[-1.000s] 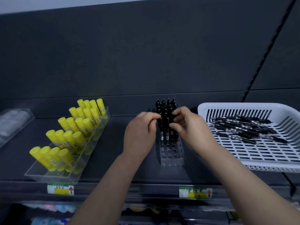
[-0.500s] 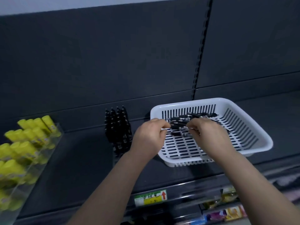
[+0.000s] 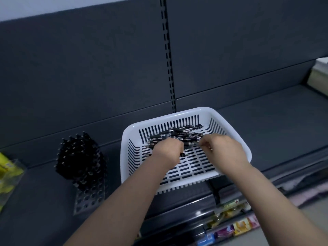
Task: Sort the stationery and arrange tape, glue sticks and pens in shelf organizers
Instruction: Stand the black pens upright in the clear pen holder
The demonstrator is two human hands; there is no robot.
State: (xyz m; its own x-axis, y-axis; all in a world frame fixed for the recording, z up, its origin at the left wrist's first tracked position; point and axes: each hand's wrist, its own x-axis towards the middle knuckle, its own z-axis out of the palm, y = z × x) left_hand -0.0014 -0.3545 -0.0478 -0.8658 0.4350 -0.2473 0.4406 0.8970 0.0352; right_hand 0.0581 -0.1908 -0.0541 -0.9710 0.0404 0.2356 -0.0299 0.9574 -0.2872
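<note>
Head view: gathering pens (image 3: pixel 179 137) from white basket (image 3: pixel 236 139) on shelf. Left hand (image 3: pixel 168 150) curled around some; right hand (image 3: pixel 222 148) pinching more. Next, probably: carry bundle to part-filled pen rack (image 3: pixel 87 196), upright into empty holes.

Black pens (image 3: pixel 179 134) lie in a white slotted basket (image 3: pixel 230 129) under the hands, a clear holder (image 3: pixel 88 199) left, on a dark grey shelf (image 3: pixel 266 125).

Dark grey shelf back panel (image 3: pixel 79 71), slotted black upright (image 3: pixel 168 55), matching grey shelf (image 3: pixel 266 128), pale wall (image 3: pixel 53 6) above, colourful packets (image 3: pixel 230 226) on the lower shelf
</note>
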